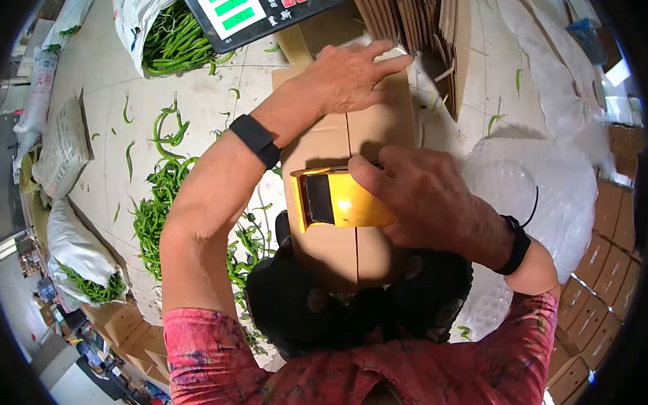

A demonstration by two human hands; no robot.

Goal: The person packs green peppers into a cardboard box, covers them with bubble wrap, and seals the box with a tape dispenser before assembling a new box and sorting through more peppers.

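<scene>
A closed brown cardboard box (326,256) stands between my knees, its top seam running away from me. Near the far end of the box top, my left hand (353,78) lies with its fingers spread. My right hand (424,199) is wrapped round a yellow tape dispenser (349,200), which sits across the seam at the middle of the box. The dispenser's dark front part faces left. The underside of the dispenser and any tape under it are hidden.
Green peppers (159,218) lie scattered on the floor at the left. A digital scale (263,11) and an open sack of peppers (176,44) are beyond the box. Folded cardboard (444,35) stands at the back right, with bubble wrap (545,210) nearer on the right.
</scene>
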